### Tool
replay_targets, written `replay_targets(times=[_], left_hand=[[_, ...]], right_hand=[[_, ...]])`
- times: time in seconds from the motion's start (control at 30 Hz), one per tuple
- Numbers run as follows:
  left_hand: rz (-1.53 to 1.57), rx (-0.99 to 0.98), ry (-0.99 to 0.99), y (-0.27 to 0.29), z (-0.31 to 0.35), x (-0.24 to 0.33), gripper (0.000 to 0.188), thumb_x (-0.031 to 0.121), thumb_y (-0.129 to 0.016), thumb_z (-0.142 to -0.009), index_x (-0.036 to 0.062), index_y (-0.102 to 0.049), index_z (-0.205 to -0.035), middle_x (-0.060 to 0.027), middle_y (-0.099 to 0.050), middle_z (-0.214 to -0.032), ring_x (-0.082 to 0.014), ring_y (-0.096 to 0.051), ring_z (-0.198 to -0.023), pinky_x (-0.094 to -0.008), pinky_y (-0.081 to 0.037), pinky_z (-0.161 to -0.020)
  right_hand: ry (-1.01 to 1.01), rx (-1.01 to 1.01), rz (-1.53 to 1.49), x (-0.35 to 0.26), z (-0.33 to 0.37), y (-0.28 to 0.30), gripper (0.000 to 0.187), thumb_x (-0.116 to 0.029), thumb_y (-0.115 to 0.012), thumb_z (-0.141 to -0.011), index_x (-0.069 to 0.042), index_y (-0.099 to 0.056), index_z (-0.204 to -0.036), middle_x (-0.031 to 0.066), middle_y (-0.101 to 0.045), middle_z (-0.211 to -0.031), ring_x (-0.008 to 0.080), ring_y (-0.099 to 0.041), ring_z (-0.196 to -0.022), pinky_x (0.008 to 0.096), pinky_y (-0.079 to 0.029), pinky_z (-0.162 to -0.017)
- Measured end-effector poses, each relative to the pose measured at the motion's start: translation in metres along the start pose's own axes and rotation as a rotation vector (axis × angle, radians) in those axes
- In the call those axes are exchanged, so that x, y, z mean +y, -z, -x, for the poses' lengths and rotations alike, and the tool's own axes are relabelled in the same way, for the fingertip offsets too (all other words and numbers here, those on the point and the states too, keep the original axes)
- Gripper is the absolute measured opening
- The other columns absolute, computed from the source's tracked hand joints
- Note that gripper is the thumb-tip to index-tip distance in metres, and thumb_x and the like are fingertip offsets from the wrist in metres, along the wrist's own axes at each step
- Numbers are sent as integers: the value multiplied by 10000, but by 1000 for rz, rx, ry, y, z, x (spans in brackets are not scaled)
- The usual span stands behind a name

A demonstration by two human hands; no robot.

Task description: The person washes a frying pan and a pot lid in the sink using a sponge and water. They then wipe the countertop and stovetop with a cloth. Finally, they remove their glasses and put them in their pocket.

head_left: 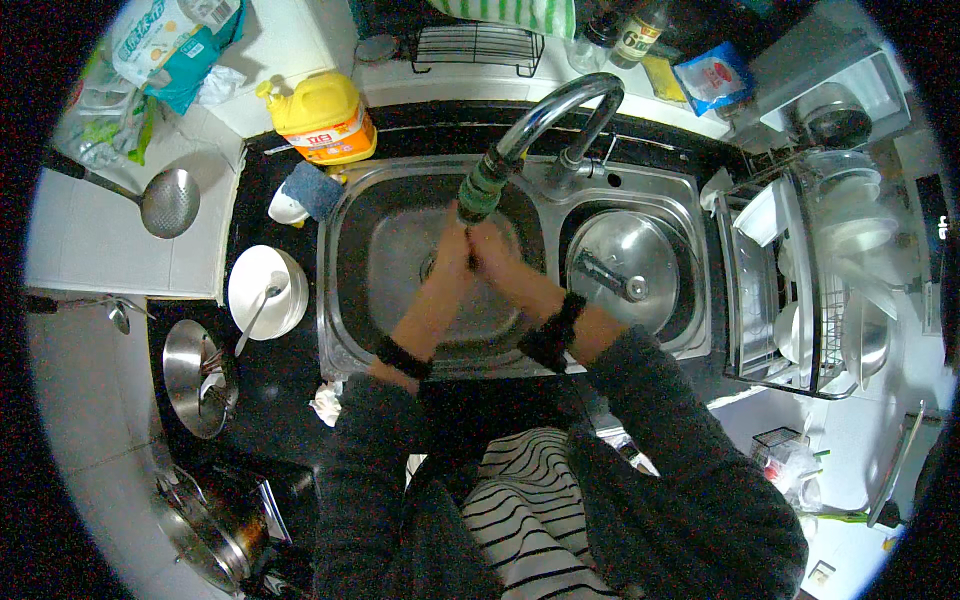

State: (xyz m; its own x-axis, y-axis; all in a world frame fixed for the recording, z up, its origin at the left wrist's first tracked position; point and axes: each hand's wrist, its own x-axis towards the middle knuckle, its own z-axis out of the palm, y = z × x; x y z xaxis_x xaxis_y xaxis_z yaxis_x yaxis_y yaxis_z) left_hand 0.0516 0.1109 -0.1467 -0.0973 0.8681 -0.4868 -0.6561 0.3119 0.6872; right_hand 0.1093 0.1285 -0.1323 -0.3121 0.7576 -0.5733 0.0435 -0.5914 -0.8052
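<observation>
Over the left basin of the steel sink [335, 345], my left hand [452, 258] and my right hand [497, 262] meet palm to palm. They are right below the green-wrapped spout end of the chrome faucet [598, 90]. The spout covers my fingertips, and the fingers are too blurred to show whether they are apart or closed. I make out nothing held between the hands. Dark cuffs circle both wrists. In the right basin sits a round steel lid [650, 245].
To the left are a yellow detergent jug [325, 118], a blue-grey sponge [312, 192], a white bowl [290, 285] with a spoon, and a steel bowl [183, 350]. A skimmer [171, 203] lies farther left. At right stands a dish rack [832, 335] with dishes.
</observation>
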Motion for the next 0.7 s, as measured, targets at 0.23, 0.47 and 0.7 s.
replay_targets(times=[0.23, 0.47, 0.7], left_hand=[[69, 124, 75, 4, 1, 12, 491, 486, -404, -899, 64, -511, -1127, -80, -527, -1085, -218, -477, -990, -379, -396, -836], [-6, 70, 172, 6, 17, 18, 372, 421, -443, -912, 111, -524, -1102, -55, -549, -985, -206, -500, -882, -369, -419, -762], [-25, -109, -394, -8, 39, 55, 421, 424, -414, -918, 64, -510, -1113, -61, -558, -1059, -231, -521, -986, -430, -436, -838]], right_hand=[[117, -218, -421, 18, -32, 0, 456, -406, -440, -902, -7, -512, -1112, 101, -548, -1028, 234, -510, -959, 392, -433, -781], [225, 120, -172, 20, -32, -21, 475, -389, -501, -883, 0, -510, -1156, 119, -552, -1133, 267, -526, -1010, 379, -424, -845], [899, 58, 745, -35, 24, -21, 458, -368, -497, -880, -59, -475, -1218, 162, -506, -1213, 359, -488, -1094, 420, -391, -918]])
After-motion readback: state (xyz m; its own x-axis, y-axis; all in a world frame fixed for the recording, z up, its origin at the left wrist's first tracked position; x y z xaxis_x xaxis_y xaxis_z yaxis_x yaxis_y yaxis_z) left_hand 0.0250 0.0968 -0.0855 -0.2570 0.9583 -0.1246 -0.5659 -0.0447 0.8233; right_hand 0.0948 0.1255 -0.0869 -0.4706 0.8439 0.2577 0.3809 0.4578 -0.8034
